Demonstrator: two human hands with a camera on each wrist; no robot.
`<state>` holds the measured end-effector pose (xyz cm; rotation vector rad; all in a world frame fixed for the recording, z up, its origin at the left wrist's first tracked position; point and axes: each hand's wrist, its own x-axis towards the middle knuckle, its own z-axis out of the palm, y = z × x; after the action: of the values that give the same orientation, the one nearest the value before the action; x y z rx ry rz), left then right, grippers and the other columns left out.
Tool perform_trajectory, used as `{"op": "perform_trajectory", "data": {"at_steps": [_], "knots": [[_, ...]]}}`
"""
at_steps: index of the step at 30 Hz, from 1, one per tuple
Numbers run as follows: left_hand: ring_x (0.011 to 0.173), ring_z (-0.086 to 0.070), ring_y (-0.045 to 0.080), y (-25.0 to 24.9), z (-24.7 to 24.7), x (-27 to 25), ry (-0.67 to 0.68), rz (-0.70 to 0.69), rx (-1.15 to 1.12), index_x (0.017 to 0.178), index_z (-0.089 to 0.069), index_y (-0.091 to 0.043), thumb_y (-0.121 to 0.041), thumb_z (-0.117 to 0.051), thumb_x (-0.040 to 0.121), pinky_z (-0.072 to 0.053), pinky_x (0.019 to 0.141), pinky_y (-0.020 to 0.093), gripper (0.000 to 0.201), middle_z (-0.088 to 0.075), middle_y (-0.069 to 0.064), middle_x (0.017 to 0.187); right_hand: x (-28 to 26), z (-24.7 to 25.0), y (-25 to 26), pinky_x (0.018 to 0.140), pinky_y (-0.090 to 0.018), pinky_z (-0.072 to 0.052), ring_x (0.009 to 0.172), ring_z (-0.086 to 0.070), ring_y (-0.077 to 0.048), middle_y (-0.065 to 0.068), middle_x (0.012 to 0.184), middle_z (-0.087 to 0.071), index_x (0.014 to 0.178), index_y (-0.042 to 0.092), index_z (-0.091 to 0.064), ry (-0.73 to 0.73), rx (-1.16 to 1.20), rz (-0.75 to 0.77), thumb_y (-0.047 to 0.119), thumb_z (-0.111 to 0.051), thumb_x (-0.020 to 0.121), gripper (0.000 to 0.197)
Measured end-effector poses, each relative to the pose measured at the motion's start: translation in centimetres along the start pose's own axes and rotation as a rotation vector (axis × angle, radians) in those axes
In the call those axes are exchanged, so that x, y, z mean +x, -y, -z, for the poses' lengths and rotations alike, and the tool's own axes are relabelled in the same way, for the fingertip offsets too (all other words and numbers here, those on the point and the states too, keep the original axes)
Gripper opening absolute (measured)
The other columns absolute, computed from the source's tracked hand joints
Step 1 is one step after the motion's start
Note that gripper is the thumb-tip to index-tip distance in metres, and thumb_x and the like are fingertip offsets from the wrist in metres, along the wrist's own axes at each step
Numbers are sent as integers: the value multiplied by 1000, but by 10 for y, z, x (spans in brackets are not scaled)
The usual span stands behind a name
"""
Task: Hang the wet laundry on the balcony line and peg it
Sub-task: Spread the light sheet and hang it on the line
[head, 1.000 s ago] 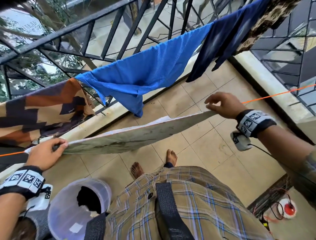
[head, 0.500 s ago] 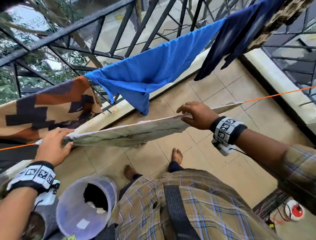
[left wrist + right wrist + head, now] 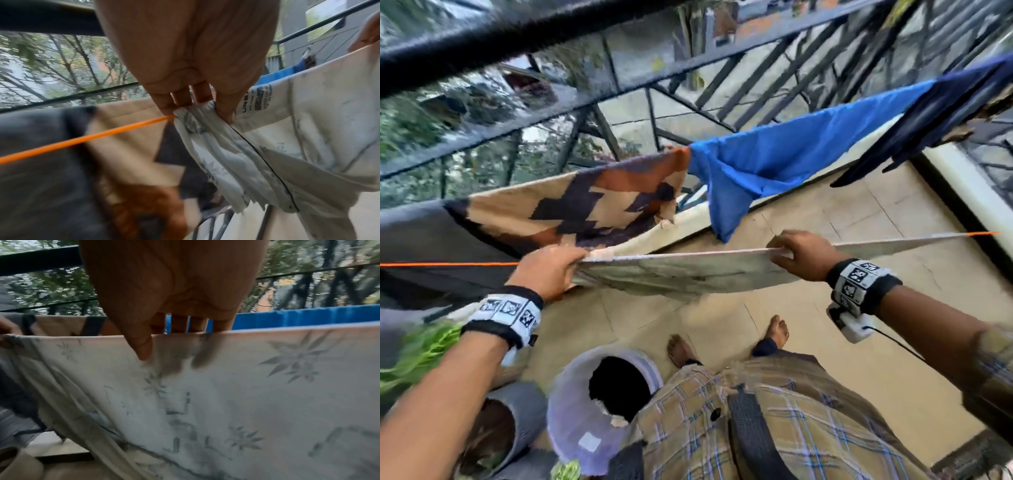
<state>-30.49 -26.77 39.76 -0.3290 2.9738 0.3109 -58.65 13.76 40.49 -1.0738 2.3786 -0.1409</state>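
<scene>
A white cloth with a grey leaf print (image 3: pixel 698 270) (image 3: pixel 236 394) (image 3: pixel 298 129) lies draped over the orange line (image 3: pixel 448 264) (image 3: pixel 82 139). My left hand (image 3: pixel 549 270) (image 3: pixel 191 104) grips the cloth's bunched left end where it meets the line. My right hand (image 3: pixel 803 255) (image 3: pixel 176 334) pinches the cloth's top fold further right, thumb on the near side and fingers behind it. No pegs are in sight.
On the black railing (image 3: pixel 585 99) hang a brown-patterned cloth (image 3: pixel 571 209), a blue cloth (image 3: pixel 774 161) and a dark navy cloth (image 3: pixel 945 116). A pale bucket (image 3: pixel 599 407) with dark laundry stands by my bare feet (image 3: pixel 777 330). A grey pot (image 3: pixel 510 425) sits to its left.
My right hand has slid left along the cloth, from its right end toward the middle. My left hand stays on the left end. The head view has swung left.
</scene>
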Motion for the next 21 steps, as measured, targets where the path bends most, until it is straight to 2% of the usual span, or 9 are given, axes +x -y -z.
{"op": "perform_trajectory", "data": {"at_steps": [2, 6, 8, 10, 12, 14, 17, 19, 21], "knots": [[79, -69, 37, 45, 14, -26, -2, 102, 12, 100, -75, -14, 5, -76, 71, -57, 68, 46, 35, -74, 13, 89, 14, -1, 35, 79, -39, -51, 97, -61, -28, -3, 103, -66, 109, 25, -67, 56, -30, 52, 36, -58, 92, 22], [79, -66, 38, 118, 36, -88, -1, 316, 74, 95, -74, -17, 3, -72, 76, -53, 72, 46, 28, -71, 13, 85, 42, -2, 105, 77, -35, -52, 91, -64, -21, 9, 100, -69, 106, 37, -65, 122, -127, 130, 48, -55, 90, 21], [78, -67, 39, 133, 36, -96, -28, 329, 118, 94, -75, -16, 7, -71, 72, -52, 74, 48, 33, -70, 15, 84, 45, -2, 119, 74, -31, -50, 92, -64, -21, 9, 101, -70, 109, 36, -65, 165, -175, 166, 47, -54, 92, 23], [78, -69, 39, 153, 39, -111, -58, 345, 157, 93, -76, -14, 13, -71, 64, -51, 81, 55, 40, -71, 16, 86, 54, -11, 146, 69, -28, -43, 93, -64, -23, 5, 103, -70, 110, 33, -65, 197, -244, 248, 45, -51, 95, 24], [86, -69, 37, 166, 35, -121, -105, 386, 141, 97, -76, -11, 11, -70, 66, -48, 88, 57, 39, -72, 16, 93, 66, -14, 175, 69, -30, -43, 97, -64, -28, -1, 105, -69, 109, 31, -63, 205, -334, 293, 48, -47, 94, 27], [101, -66, 39, 169, 27, -125, -102, 415, 150, 108, -73, -8, 0, -73, 70, -47, 95, 54, 39, -71, 19, 106, 79, -14, 201, 69, -30, -40, 104, -63, -27, 0, 112, -68, 112, 33, -61, 183, -420, 313, 50, -47, 94, 30], [118, -57, 42, 156, 6, -123, -189, 473, 29, 122, -66, -6, -10, -79, 68, -43, 105, 50, 56, -62, 23, 125, 94, -12, 228, 69, -28, -37, 108, -62, -24, 5, 116, -66, 115, 34, -60, 152, -442, 338, 53, -47, 93, 32], [114, -57, 41, 138, -6, -121, -336, 599, -142, 124, -63, -8, -13, -75, 73, -44, 103, 47, 52, -61, 20, 121, 103, -8, 249, 73, -30, -46, 103, -63, -25, 3, 113, -67, 111, 33, -59, 134, -423, 376, 53, -49, 92, 30], [104, -61, 39, 119, -11, -114, -462, 758, -365, 123, -62, -10, -17, -74, 81, -49, 95, 45, 44, -64, 20, 111, 111, -6, 267, 78, -32, -49, 101, -63, -24, 4, 112, -68, 113, 33, -58, 138, -403, 393, 53, -50, 90, 32]]}}
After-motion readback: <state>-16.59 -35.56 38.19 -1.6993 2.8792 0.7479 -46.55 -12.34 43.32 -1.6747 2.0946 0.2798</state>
